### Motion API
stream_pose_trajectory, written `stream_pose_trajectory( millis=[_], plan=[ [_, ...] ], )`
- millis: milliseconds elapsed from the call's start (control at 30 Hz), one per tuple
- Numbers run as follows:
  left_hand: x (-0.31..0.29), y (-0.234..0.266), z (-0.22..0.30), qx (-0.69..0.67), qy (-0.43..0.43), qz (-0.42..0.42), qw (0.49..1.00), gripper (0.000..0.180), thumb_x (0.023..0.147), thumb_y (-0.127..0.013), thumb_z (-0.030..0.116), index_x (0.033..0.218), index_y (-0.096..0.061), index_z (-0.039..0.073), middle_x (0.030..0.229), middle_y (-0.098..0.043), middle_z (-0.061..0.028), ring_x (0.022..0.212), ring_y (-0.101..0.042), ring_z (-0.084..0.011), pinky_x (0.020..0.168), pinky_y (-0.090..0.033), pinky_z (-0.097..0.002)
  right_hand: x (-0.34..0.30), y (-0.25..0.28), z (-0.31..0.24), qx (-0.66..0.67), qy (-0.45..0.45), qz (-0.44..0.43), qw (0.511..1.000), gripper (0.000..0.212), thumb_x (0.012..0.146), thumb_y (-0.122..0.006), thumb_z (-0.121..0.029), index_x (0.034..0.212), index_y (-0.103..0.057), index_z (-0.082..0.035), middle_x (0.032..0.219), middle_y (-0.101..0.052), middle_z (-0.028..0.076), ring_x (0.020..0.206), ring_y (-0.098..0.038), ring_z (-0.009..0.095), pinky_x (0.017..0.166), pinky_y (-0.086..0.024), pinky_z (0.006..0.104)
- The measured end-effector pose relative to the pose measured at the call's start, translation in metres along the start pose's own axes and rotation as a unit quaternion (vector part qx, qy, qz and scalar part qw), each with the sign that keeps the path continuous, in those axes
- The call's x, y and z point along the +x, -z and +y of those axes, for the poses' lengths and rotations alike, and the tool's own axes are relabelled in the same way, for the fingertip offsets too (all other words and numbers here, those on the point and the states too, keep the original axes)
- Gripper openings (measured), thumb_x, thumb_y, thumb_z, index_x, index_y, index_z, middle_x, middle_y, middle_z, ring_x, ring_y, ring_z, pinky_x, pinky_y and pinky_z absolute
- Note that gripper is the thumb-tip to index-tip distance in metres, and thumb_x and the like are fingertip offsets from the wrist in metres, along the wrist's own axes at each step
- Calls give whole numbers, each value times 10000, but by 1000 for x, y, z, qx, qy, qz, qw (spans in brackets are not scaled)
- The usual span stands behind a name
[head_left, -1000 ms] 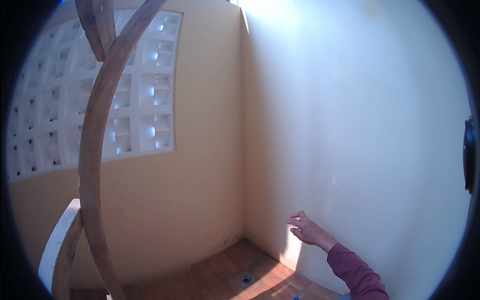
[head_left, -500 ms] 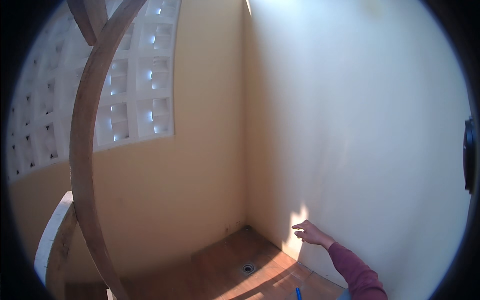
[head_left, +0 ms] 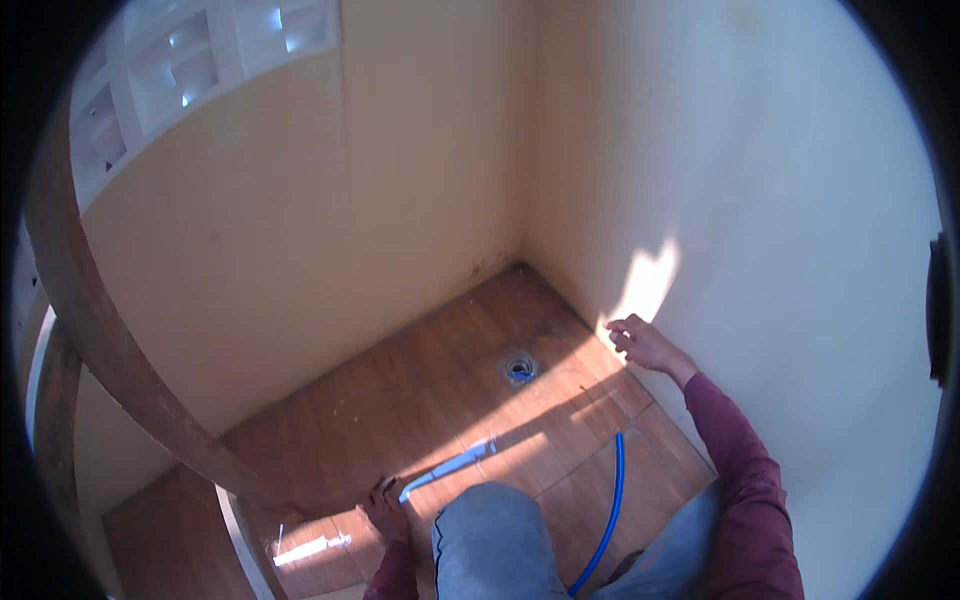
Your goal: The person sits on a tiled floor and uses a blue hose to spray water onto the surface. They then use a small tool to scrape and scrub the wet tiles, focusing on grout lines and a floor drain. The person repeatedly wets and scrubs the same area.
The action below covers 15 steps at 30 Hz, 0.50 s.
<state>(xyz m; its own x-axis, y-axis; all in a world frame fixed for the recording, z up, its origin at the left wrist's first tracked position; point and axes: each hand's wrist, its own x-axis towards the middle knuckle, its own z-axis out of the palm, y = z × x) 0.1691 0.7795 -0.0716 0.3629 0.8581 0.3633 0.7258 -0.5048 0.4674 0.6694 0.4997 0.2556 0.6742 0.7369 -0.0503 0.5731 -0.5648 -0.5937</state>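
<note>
My right hand (head_left: 648, 347) is raised close to the pale wall on the right, index finger and thumb a little apart and the other fingers curled. Nothing shows in it. Low on the left, my left hand (head_left: 384, 512) is at the tiled floor with its fingers spread. Just right of its fingers lies a pale blue strip (head_left: 450, 468). A blue hose (head_left: 615, 500) curves over the floor between my legs; its near end is hidden. Beyond the strip, a round floor drain (head_left: 519, 369) sits in the tiles, with a bit of blue in it.
A curved wooden beam (head_left: 130, 375) runs down the left side to the floor. Brown tiles (head_left: 330, 430) meet a tan wall (head_left: 380, 220) and a pale wall (head_left: 790, 250) at the corner. White pierced blocks (head_left: 160, 70) stand high at left. A dark object (head_left: 938, 310) edges the right rim.
My view has tilted down, bringing my left hand, my legs, the pale blue strip and more of the hose into sight. My right hand stays near the wall.
</note>
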Motion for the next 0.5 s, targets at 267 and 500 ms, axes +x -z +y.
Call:
stream_pose_trajectory(
  millis=[267, 500],
  plan=[
    [11, 11, -12, 75, 31, 11, 997, 211, 934, -637, 211, 1121, -704, 138, 1212, -615, -107, 1065, -564, -367, 958, -435, -527, -7, -130, 23, -139, 55, -224, 963, 335, 996, -560, -225, 1270, -683, -76, 1173, -633, 186, 1065, -661, 346, 942, -531, 447],
    [4, 22, -8, 81, 6, 42, 996, 193, 921, -662, 203, 1102, -701, 149, 1177, -613, -91, 1033, -563, -352, 899, -446, -505, 31, -284, 31, -95, 79, -90, 988, 335, 941, -634, -168, 1273, -676, -180, 1243, -599, 163, 1031, -683, 380, 905, -547, 496]
  ],
)
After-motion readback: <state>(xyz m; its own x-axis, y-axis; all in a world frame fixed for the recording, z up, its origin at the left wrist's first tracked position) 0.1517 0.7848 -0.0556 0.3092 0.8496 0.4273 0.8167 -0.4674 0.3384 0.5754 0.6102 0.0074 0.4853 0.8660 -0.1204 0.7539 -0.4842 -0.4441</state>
